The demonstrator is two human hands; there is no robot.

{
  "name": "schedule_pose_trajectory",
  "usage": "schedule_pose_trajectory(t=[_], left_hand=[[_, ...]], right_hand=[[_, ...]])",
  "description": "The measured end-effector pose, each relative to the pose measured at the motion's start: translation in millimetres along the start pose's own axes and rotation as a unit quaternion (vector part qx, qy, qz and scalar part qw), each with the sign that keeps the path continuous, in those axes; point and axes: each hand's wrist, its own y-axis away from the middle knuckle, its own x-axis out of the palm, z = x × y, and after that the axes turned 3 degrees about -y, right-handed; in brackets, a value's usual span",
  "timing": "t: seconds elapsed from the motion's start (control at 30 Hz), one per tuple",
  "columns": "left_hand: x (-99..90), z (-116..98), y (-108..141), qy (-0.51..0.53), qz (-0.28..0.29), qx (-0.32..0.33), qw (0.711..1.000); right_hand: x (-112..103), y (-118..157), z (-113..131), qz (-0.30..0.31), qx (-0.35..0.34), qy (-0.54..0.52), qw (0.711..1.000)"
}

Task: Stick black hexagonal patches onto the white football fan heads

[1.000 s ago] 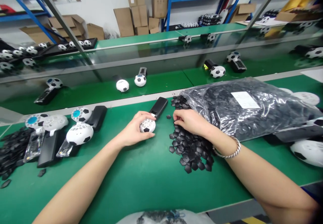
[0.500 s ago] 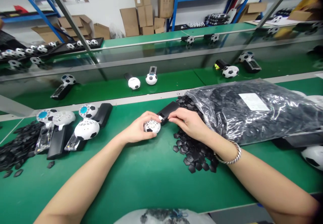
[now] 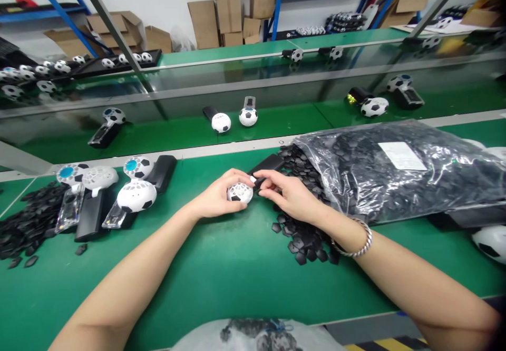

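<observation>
My left hand (image 3: 222,194) is closed around a white football-patterned head (image 3: 240,193) with open lattice cells and a few black patches. A black handle (image 3: 267,165) extends from that head to the upper right, partly behind my right hand. My right hand (image 3: 285,193) is pinched beside the white neck of this device, thumb and forefinger close together. Whatever sits between those fingertips is too small and dark against the handle to make out. Under and behind the right hand lies a pile of loose black pentagon pieces (image 3: 302,166).
A clear plastic bag (image 3: 356,177) full of black pieces lies to the right. On the left are several football-headed devices (image 3: 136,196) and another pile of black pieces (image 3: 27,224). More devices (image 3: 220,123) rest on the green conveyor belt (image 3: 284,122) beyond the metal edge.
My right hand has moved slightly left, its fingertips now nearer the football head and neck. My left hand keeps its hold. Devices on the belt have shifted right; the camera view has tilted slightly.
</observation>
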Motion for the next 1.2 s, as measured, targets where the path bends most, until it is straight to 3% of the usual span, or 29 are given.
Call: schedule_pose_trajectory(t=[0.1, 0.17, 0.33, 0.47, 0.7, 1.0, 1.2], left_hand=[[-0.2, -1, 0, -0.001, 0.001, -0.004, 1.0], [-0.1, -2, 0, -0.002, -0.001, -0.018, 1.0], [1.8, -3, 0, 0.026, -0.007, -0.066, 0.997], [2.4, -3, 0, 0.003, 0.003, -0.06, 0.998], [2.4, -4, -2, -0.018, 0.003, -0.054, 0.998], [10.1, -5, -5, -0.021, -0.058, -0.06, 0.996], [15.6, -8, -8, -0.036, -0.087, -0.067, 0.993]], right_hand=[[-2, 0, -1, 0.005, -0.034, 0.04, 0.999], [-3, 0, -2, 0.003, -0.02, 0.049, 0.999], [0, 2, -2, 0.041, 0.043, -0.032, 0.998], [2, 0, -1, 0.017, 0.008, -0.038, 0.999], [12, -5, -10, 0.03, 0.09, -0.193, 0.977], [19, -9, -14, 0.007, 0.129, -0.243, 0.961], [18, -10, -18, 0.005, 0.096, -0.191, 0.977]])
